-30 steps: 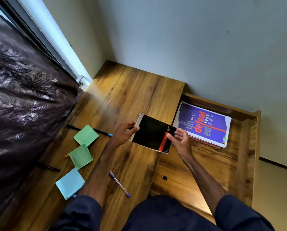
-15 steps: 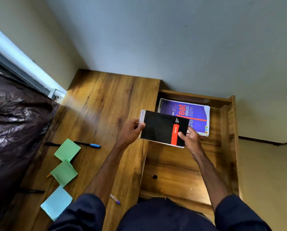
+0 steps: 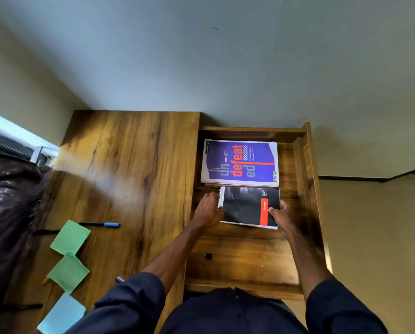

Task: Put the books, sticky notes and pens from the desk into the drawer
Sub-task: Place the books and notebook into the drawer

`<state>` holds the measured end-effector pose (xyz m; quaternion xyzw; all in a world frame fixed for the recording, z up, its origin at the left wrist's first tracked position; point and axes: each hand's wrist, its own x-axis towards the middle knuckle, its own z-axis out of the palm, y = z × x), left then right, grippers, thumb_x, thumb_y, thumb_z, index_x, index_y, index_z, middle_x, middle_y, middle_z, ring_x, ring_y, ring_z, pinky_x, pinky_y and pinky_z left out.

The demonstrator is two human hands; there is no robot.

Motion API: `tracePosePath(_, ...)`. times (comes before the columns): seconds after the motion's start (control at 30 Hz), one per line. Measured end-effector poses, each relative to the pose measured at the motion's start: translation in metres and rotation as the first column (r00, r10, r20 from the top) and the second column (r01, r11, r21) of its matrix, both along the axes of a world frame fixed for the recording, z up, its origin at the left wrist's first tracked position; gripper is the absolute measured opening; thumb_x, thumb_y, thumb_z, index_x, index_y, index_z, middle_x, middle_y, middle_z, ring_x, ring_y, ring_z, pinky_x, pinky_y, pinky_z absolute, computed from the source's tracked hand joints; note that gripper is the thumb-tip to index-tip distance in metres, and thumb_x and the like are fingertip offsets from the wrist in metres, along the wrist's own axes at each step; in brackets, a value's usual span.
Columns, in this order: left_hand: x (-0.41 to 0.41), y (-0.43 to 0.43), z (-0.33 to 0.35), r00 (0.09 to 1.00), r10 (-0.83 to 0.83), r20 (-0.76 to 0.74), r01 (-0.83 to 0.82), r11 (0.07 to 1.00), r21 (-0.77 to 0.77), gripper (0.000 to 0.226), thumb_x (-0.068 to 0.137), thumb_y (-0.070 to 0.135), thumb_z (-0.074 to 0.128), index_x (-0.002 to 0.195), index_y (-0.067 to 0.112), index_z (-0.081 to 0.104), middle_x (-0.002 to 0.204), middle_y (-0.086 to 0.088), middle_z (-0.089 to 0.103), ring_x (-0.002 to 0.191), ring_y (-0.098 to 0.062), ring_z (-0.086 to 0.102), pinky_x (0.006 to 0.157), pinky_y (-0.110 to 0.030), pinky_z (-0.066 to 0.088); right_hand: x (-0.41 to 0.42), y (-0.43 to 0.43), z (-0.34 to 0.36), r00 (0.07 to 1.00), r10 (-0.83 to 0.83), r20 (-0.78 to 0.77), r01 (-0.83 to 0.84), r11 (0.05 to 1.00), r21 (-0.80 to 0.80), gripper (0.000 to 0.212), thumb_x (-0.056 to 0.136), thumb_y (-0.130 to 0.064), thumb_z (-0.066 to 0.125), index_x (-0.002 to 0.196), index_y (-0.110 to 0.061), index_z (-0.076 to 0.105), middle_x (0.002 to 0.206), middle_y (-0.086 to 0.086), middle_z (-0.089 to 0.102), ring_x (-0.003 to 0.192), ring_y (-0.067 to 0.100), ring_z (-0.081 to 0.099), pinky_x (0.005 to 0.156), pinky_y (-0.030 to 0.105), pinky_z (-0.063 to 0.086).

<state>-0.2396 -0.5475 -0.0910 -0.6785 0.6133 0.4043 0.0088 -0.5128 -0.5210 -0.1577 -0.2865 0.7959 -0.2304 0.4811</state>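
Holding a black spiral-bound notebook with a red stripe (image 3: 247, 206) low inside the open wooden drawer (image 3: 308, 189), a person in dark blue sleeves grips it from both sides: the left hand (image 3: 208, 210) has its fingers closed on the wire-bound edge at 9 o'clock, and the right hand (image 3: 282, 215) pinches the opposite edge at 3 o'clock, thumb on the cover beside the red stripe. Whether the notebook already rests on the drawer floor cannot be told. Just beyond it, at 12 o'clock and nearly touching its far edge, a purple paperback with orange and grey lettering (image 3: 240, 162) lies flat on top of other books against the drawer's back wall. A small black object (image 3: 208, 256) sits on the bare drawer floor at 6 o'clock from the notebook, between the two forearms. On the wood-grain desk (image 3: 129, 165) to the left of the drawer, toward 8 o'clock in the head view, two green sticky-note pads (image 3: 70, 237) and a pale blue sticky-note pad (image 3: 61, 314) lie in a loose line, corner to corner. A black pen with a blue cap (image 3: 100, 224) lies at 2 o'clock from the upper green pad, a black pen (image 3: 46, 232) pokes out from that pad at 9 o'clock, and another black pen (image 3: 23, 306) lies at 9 o'clock from the blue pad. A dark glossy curtain (image 3: 8, 213) hangs along the desk's left edge.
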Motion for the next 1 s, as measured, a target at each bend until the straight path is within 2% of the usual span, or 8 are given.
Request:
tracePosePath(0.1, -0.006, 0.007, 0.004, 0.999, -0.052, 0.017, 0.05, 0.994, 0.098, 0.041, 0.087, 0.021, 0.062, 0.126, 0.01, 0.059, 0.128, -0.011, 0.062, 0.122, -0.032, 0.059, 0.1, -0.043, 0.053, 0.023, -0.002, 0.028, 0.999, -0.006, -0.049, 0.008, 0.999, 0.036, 0.028, 0.078, -0.029, 0.076, 0.103, -0.019, 0.066, 0.101, 0.003, 0.071, 0.092, 0.027, 0.068, 0.085, 0.045, 0.057)
tracePosePath(0.2, -0.007, 0.01, 0.003, 0.998, -0.033, 0.05, 0.024, 0.985, 0.17, 0.052, 0.092, 0.02, 0.066, 0.14, 0.008, 0.049, 0.145, -0.014, 0.048, 0.136, -0.031, 0.046, 0.111, -0.043, 0.045, 0.036, -0.012, 0.03, 0.996, 0.024, -0.09, -0.016, 0.996, 0.085, 0.021, 0.085, -0.022, 0.074, 0.105, -0.022, 0.068, 0.099, 0.001, 0.07, 0.094, 0.027, 0.068, 0.085, 0.043, 0.057)
tracePosePath(0.37, -0.002, 0.009, -0.006, 0.995, -0.046, 0.089, 0.025, 0.975, 0.221, 0.054, 0.092, 0.02, 0.065, 0.142, 0.01, 0.047, 0.148, -0.014, 0.044, 0.135, -0.031, 0.047, 0.11, -0.041, 0.047, 0.048, -0.024, 0.027, 0.992, 0.091, -0.085, -0.075, 0.982, 0.172, 0.023, 0.081, -0.021, 0.078, 0.1, -0.021, 0.066, 0.096, 0.001, 0.067, 0.089, 0.025, 0.067, 0.07, 0.034, 0.056)
tracePosePath(0.5, -0.004, 0.007, -0.011, 0.995, -0.047, 0.086, 0.026, 0.972, 0.235, 0.054, 0.093, 0.02, 0.064, 0.143, 0.012, 0.046, 0.149, -0.014, 0.042, 0.134, -0.03, 0.047, 0.109, -0.042, 0.047, 0.052, -0.023, 0.02, 0.937, 0.165, -0.307, -0.103, 0.973, 0.209, 0.024, 0.078, -0.022, 0.082, 0.092, -0.008, 0.068, 0.089, 0.003, 0.066, 0.077, 0.02, 0.062, 0.052, 0.025, 0.049)
tracePosePath(0.6, -0.007, 0.008, -0.017, 0.995, -0.059, 0.086, 0.036, 0.969, 0.245, 0.054, 0.093, 0.019, 0.063, 0.143, 0.013, 0.044, 0.15, -0.016, 0.04, 0.135, -0.032, 0.045, 0.111, -0.045, 0.045, 0.052, -0.019, 0.019, 0.886, 0.209, -0.413, -0.162, 0.976, 0.146, 0.029, 0.077, -0.019, 0.08, 0.103, -0.012, 0.068, 0.108, 0.008, 0.067, 0.097, 0.026, 0.064, 0.071, 0.033, 0.057)
tracePosePath(0.67, -0.01, 0.009, -0.02, 0.992, -0.085, 0.095, 0.058, 0.964, 0.258, 0.057, 0.093, 0.019, 0.064, 0.145, 0.012, 0.041, 0.152, -0.018, 0.035, 0.137, -0.035, 0.043, 0.113, -0.048, 0.044, 0.056, -0.012, 0.024, 0.869, 0.28, -0.407, -0.274, 0.959, 0.076, 0.038, 0.082, -0.013, 0.077, 0.117, -0.013, 0.065, 0.121, 0.007, 0.06, 0.115, 0.026, 0.057, 0.086, 0.033, 0.051)
tracePosePath(0.8, -0.014, 0.011, -0.026, 0.986, -0.12, 0.115, 0.084, 0.957, 0.278, 0.066, 0.093, 0.021, 0.066, 0.15, 0.013, 0.034, 0.158, -0.021, 0.022, 0.14, -0.04, 0.039, 0.116, -0.051, 0.04, 0.069, 0.006, 0.02, 0.754, 0.527, -0.393, -0.513, 0.845, 0.15, 0.055, 0.087, -0.015, 0.074, 0.138, -0.009, 0.054, 0.142, 0.012, 0.047, 0.131, 0.029, 0.047, 0.095, 0.034, 0.05)
tracePosePath(1.0, -0.008, 0.01, -0.033, 0.984, -0.143, 0.103, 0.104, 0.942, 0.32, 0.076, 0.092, 0.025, 0.068, 0.155, 0.014, 0.027, 0.156, -0.023, 0.025, 0.139, -0.041, 0.039, 0.116, -0.051, 0.039, 0.071, 0.025, 0.015, 0.695, 0.615, -0.373, -0.552, 0.788, 0.272, 0.063, 0.089, -0.018, 0.072, 0.147, -0.016, 0.046, 0.156, 0.021, 0.023, 0.141, 0.036, 0.033, 0.103, 0.039, 0.048)
